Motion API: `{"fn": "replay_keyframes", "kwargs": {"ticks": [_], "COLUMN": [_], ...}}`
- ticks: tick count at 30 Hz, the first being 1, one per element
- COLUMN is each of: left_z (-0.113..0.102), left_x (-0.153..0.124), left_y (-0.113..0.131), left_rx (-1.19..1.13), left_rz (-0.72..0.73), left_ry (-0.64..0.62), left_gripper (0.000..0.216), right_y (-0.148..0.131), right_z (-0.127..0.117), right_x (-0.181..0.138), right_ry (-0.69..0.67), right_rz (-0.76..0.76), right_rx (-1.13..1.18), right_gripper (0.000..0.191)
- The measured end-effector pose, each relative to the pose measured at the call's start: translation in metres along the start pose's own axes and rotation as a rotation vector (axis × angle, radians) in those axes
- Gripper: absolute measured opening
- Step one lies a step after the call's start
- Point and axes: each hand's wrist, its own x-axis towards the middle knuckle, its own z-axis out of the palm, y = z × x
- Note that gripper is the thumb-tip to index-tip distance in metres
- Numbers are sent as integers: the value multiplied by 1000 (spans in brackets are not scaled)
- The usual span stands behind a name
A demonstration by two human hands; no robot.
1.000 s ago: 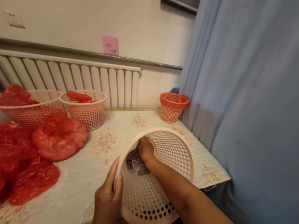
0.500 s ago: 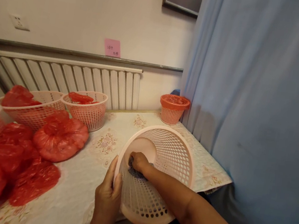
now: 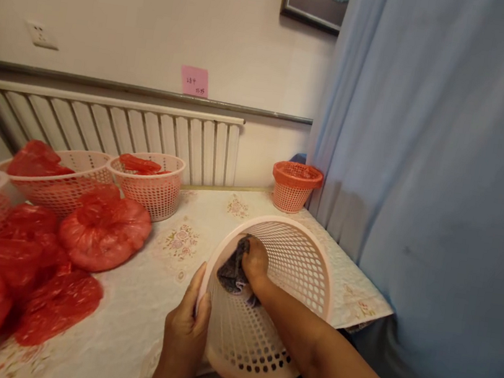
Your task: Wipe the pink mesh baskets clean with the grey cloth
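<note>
A pale pink plastic basket (image 3: pixel 303 271) with perforated walls lies tipped at the table's front edge, its mouth facing me. My left hand (image 3: pixel 188 324) grips its rim on the left side, thumb and fingers on either side of the edge. Inside the basket, my right hand (image 3: pixel 255 259) is closed on a dark grey cloth (image 3: pixel 232 269). The cloth is bunched and pressed near the basket's bottom and left inner wall. Part of the cloth hangs below the hand.
Pink baskets (image 3: pixel 164 192) holding red plastic bags stand at the left back. Filled red bags (image 3: pixel 105 231) lie on the table (image 3: pixel 131 316) in front of them. A smaller basket (image 3: pixel 289 197) with a red liner stands near the blue curtain (image 3: pixel 445 179). A radiator (image 3: pixel 155 141) runs along the wall.
My right hand has moved up and slightly right inside the basket with the cloth, and more of the cloth shows. My left hand keeps its hold on the rim.
</note>
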Motion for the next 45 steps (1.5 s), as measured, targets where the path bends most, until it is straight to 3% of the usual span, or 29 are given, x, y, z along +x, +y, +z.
{"fn": "replay_keyframes", "kwargs": {"ticks": [4,7,10,13,15,18,21,23,27,29,31,35,41,45], "left_z": [-3,-5,-6,-8,-9,-8,-4,-1,3,3,3,4,1,3], "left_x": [1,0,2,7,10,14,17,19,21,20,19,16,9,7], "left_y": [-2,0,2,2,2,2,5,6,3,0,-2,-3,0,4], "left_rx": [2,-30,-52,-64,-66,-69,-66,-44,78,106,99,22,-78,-112], "left_rz": [-58,-112,-156,-187,-201,-198,-156,-130,-81,-63,-69,-95,-219,-237], "left_ry": [32,68,83,90,95,98,93,95,92,100,124,185,199,204], "left_gripper": [53,52,51,51,52,52,53,52,26,15,18,42,47,46], "right_y": [-37,-58,-67,-68,-69,-76,-90,-102,-118,-122,-123,-115,-73,-31], "right_z": [11,6,-20,-63,-96,-141,-166,-166,-145,-136,-132,-138,-166,-179], "right_x": [-15,-21,-19,-20,-26,-42,-59,-69,-76,-73,-63,-28,26,21], "right_ry": [-257,-445,-552,-619,-581,-223,154,272,168,113,107,164,239,298], "right_rz": [-206,-320,-406,-514,-588,-667,-734,-831,-1131,-1216,-1255,-1226,-787,-560], "right_rx": [65,113,183,275,372,579,510,341,-50,-148,-186,-215,-142,-47], "right_gripper": [34,31,35,39,40,42,47,44,32,26,23,23,31,45]}}
